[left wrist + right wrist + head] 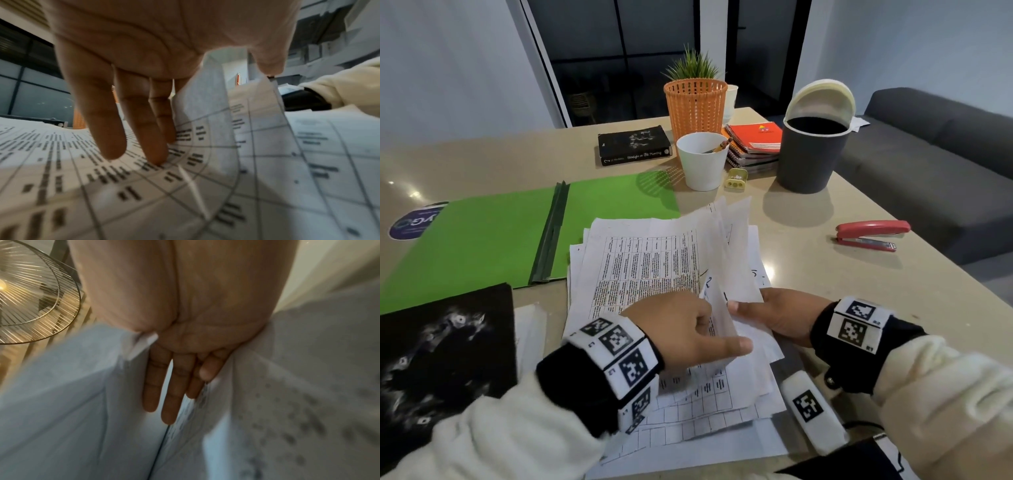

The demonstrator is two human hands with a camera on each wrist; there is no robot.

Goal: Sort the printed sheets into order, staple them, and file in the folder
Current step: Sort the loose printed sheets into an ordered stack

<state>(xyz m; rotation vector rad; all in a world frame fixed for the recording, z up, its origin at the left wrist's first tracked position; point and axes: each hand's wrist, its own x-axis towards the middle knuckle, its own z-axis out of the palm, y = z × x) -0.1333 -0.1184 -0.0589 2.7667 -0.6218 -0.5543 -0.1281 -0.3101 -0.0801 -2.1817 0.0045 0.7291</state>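
A loose pile of printed sheets (640, 263) with tables of text lies in front of me on the beige table (825, 274). My right hand (756, 311) pinches a few raised sheets (734, 246) by their near edge, thumb on top, and holds them upright; its fingers (158, 369) lie straight along the paper. My left hand (709, 318) presses straight fingers (150, 138) on the pile (61, 162) at the foot of a lifted sheet (226, 121), which stands between thumb and fingers. The open green folder (482, 240) lies to the left. A red stapler (869, 234) sits at the right.
Behind the sheets stand a white cup (702, 161) with a pencil, a yellow sharpener (736, 178), a dark bin (811, 150) with raised lid, an orange basket (695, 102), spiral notebooks (753, 140) and a black book (633, 145). A black printed cover (445, 342) lies near left.
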